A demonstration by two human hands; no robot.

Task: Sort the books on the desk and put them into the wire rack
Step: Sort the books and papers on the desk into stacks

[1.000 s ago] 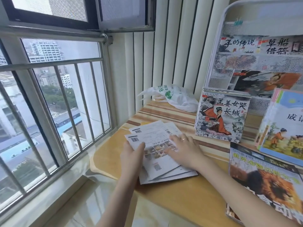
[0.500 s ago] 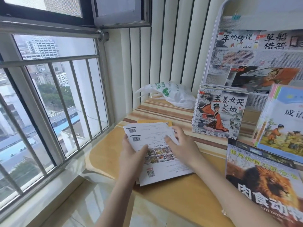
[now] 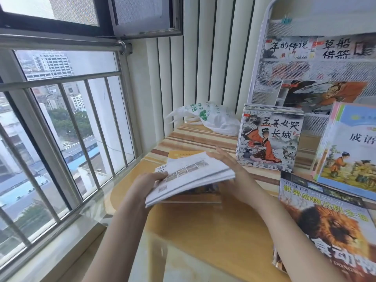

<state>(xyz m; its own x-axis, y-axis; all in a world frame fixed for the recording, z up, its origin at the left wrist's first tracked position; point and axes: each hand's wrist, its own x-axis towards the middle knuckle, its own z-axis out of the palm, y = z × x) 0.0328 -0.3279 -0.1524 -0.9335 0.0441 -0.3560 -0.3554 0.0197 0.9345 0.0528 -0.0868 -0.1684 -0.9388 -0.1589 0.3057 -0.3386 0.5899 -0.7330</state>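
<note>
with the left hand pinching the near corner of the thin white booklets lifted just over the tabletop and the right hand flat-fingered along their far edge, square the edges before carrying them to the wire rack.

Glossy paper books, wooden desk

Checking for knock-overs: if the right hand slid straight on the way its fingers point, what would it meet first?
Probably nothing close: the right hand points along the striped wooden desk toward the crumpled white plastic bag, though depth is unclear.
</note>
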